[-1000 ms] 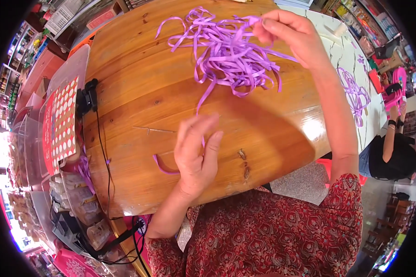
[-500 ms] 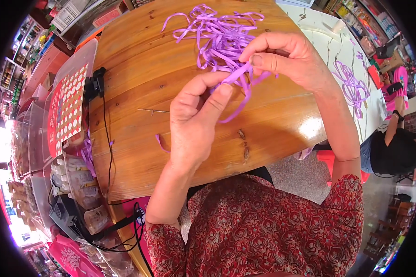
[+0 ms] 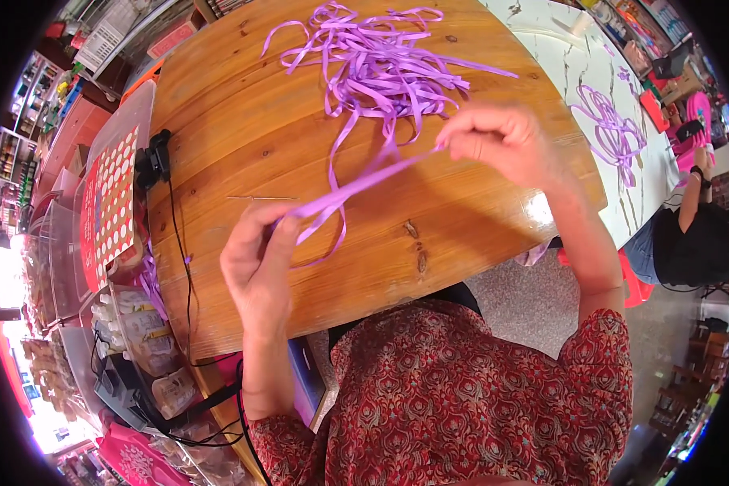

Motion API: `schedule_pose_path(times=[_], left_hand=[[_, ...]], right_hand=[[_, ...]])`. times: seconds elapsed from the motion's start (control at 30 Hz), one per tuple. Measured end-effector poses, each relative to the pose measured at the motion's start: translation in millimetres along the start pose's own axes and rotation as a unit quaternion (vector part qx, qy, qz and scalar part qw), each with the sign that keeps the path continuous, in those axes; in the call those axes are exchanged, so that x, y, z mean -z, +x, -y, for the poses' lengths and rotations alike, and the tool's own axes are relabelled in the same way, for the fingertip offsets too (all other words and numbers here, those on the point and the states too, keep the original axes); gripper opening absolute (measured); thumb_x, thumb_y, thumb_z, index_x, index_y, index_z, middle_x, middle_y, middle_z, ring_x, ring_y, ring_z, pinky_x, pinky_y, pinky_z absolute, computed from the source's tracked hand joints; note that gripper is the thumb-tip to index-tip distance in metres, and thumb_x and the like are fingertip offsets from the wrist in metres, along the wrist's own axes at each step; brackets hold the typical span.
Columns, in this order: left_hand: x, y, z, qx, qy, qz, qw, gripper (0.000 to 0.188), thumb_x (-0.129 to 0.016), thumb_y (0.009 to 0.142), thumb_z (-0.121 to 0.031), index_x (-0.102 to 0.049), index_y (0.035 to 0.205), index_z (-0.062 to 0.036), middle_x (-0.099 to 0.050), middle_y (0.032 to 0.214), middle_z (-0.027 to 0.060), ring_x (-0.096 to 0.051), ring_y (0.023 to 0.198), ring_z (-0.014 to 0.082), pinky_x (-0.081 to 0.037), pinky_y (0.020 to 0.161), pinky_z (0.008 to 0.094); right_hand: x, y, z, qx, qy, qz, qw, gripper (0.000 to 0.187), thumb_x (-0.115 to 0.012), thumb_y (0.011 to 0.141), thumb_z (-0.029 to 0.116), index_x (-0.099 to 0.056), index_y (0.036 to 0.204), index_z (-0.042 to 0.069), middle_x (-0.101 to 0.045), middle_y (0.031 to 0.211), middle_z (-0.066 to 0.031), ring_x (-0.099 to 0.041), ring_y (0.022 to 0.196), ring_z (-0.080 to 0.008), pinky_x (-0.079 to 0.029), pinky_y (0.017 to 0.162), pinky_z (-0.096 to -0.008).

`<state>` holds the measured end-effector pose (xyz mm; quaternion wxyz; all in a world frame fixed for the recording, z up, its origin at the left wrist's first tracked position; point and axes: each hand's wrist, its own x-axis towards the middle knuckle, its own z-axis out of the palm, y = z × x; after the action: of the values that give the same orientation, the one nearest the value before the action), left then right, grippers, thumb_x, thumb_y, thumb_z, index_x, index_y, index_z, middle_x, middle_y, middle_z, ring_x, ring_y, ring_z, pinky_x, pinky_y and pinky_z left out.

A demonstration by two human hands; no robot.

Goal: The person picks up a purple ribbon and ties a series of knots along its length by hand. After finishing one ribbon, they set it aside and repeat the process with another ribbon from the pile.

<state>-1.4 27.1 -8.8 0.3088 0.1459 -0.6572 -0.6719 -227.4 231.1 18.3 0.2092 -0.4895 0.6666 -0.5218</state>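
Observation:
A length of purple ribbon [image 3: 364, 180] is stretched between my two hands above the wooden table. My left hand [image 3: 255, 263] pinches one end of the span between thumb and fingers, with a loop of ribbon hanging beneath it. At the other end my right hand [image 3: 502, 144], slightly blurred, pinches the ribbon at its fingertips. Beyond them lies a tangled heap of purple ribbon [image 3: 389, 69], from which strands trail toward my hands. A thin hooked metal tool [image 3: 261, 198] rests on the table beyond my left hand.
The wooden table [image 3: 219, 134] adjoins a white marbled table [image 3: 543, 49], where another bundle of purple ribbon [image 3: 611, 134] lies. A black device with a cable [image 3: 155, 158] sits at the left edge beside plastic bins [image 3: 142, 324]. At far right is another person [image 3: 688, 243].
My hands have moved apart, the left one toward me and leftward, the right one outward and nearer. The ribbon between them is now drawn out long.

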Motion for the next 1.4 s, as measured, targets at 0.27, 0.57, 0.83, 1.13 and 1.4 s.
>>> schedule_pose_path(times=[0.27,0.57,0.83,1.13,1.4], left_hand=[[29,-11,6,-0.214,0.497,-0.091,0.836,0.020,-0.060,0.082,0.001,-0.061,0.102,0.0021,-0.059,0.101,0.0127,-0.056,0.093,0.0255,-0.044,0.082,0.0334],[-55,-10,22,0.071,0.012,0.146,0.987,0.031,-0.059,0.089,-0.003,-0.053,0.119,0.0022,-0.061,0.100,0.0090,-0.059,0.085,0.0150,-0.048,0.076,0.0269],[-64,3,33,0.037,0.049,0.122,0.991,0.005,-0.062,0.088,-0.004,-0.064,0.090,0.0001,-0.055,0.077,-0.0035,-0.045,0.066,0.0026,-0.039,0.060,0.0184],[-59,15,30,0.083,0.021,0.061,0.994,0.005,-0.062,0.088,-0.004,-0.065,0.091,-0.0026,-0.052,0.072,-0.0080,-0.040,0.061,-0.0002,-0.029,0.053,0.0157],[-64,14,26,0.098,0.014,0.084,0.992,0.003,-0.063,0.086,-0.002,-0.063,0.088,0.0004,-0.050,0.072,-0.0052,-0.041,0.064,0.0020,-0.034,0.057,0.0178]], right_hand=[[-52,-9,-8,0.051,-0.121,0.120,0.984,0.009,-0.067,0.082,0.011,-0.065,0.085,0.003,-0.060,0.079,-0.0084,-0.060,0.073,-0.0240,-0.046,0.064,-0.0320],[-68,-8,7,0.175,-0.153,-0.001,0.973,0.015,-0.070,0.077,0.005,-0.066,0.091,0.004,-0.060,0.079,-0.0080,-0.059,0.071,-0.0235,-0.047,0.061,-0.0328],[-49,-20,2,0.155,-0.183,-0.045,0.970,0.020,-0.071,0.076,0.003,-0.067,0.095,0.004,-0.062,0.079,-0.0084,-0.061,0.067,-0.0215,-0.048,0.058,-0.0297],[-27,-15,-14,0.127,-0.158,-0.147,0.968,0.024,-0.070,0.077,0.003,-0.067,0.101,0.002,-0.066,0.095,-0.0092,-0.062,0.080,-0.0188,-0.049,0.069,-0.0274],[-54,-7,-18,0.273,-0.312,-0.086,0.906,0.036,-0.076,0.064,0.008,-0.068,0.099,0.004,-0.061,0.089,-0.0049,-0.056,0.075,-0.0226,-0.044,0.062,-0.0334]])
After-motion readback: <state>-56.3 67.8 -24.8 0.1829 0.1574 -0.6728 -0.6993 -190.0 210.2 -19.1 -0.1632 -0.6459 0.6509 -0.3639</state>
